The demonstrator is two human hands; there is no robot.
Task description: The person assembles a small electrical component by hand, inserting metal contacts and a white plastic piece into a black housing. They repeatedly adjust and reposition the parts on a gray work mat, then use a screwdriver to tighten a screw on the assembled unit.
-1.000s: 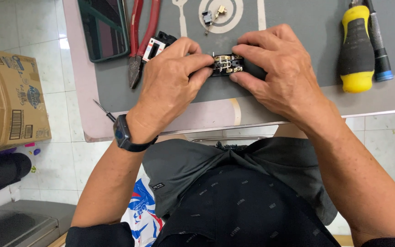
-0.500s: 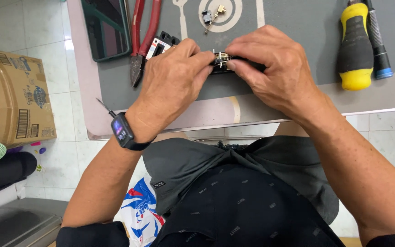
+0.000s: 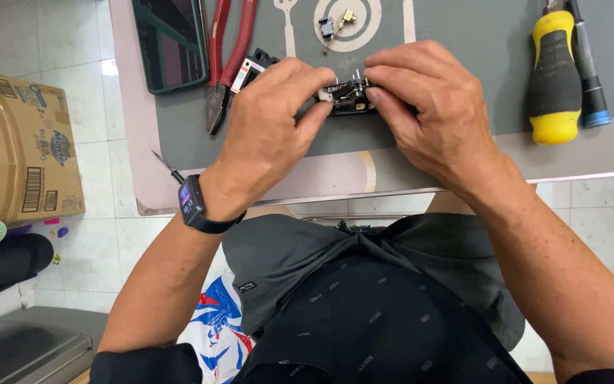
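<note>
Thumbs have crept inward on the part [image 3: 348, 98] — left hand [image 3: 271, 131] and right hand [image 3: 438, 117] pinch it shut, steady, low over the mat [image 3: 463, 43].

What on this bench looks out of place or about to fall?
A thin pointed tool juts past the table's near edge beside the left hand, hanging over the floor. Two small loose parts lie on the grey mat above the black component both hands hold.

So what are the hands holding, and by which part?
Both hands, left and right, pinch a small black-and-metal part by its opposite ends.
</note>
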